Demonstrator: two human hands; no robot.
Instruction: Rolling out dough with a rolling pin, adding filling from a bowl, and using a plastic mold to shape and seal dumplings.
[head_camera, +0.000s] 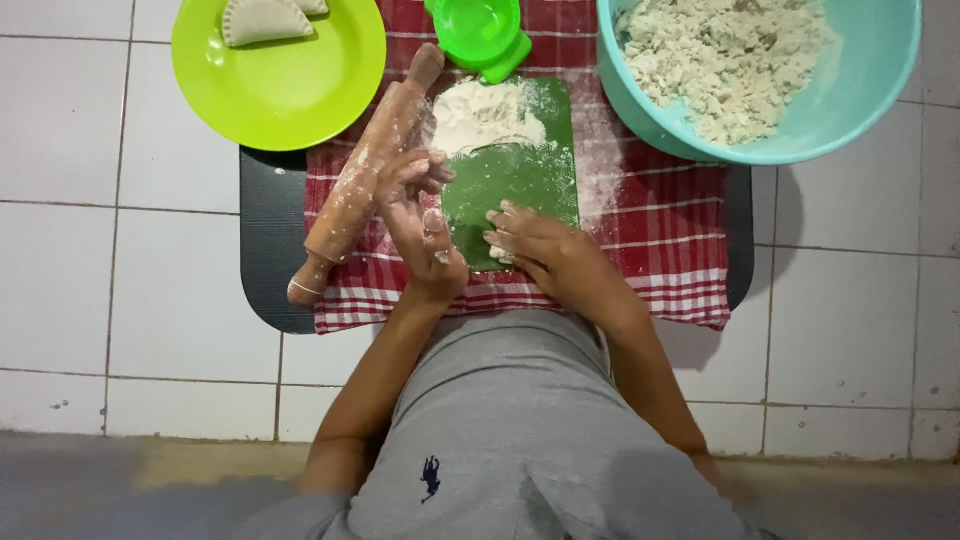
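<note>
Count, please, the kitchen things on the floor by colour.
Green: 3: plate, cutting board, dumpling press
Turquoise: 1: bowl
Brown wood: 1: rolling pin
Red checked: 1: cloth
Black: 1: mat
Total: 7

Single view only — head-worn camera looking almost straight down, with the wearer's grey-shirted torso (510, 430) filling the bottom edge and the white tiled floor (120, 250) all around. It sits close, at roughly arm's reach, centred on the green cutting mat (520, 175) over the red checked cloth (650, 240). Far things are cropped — the lime plate (290, 90) and turquoise bowl (860, 100) run off the top edge.
</note>
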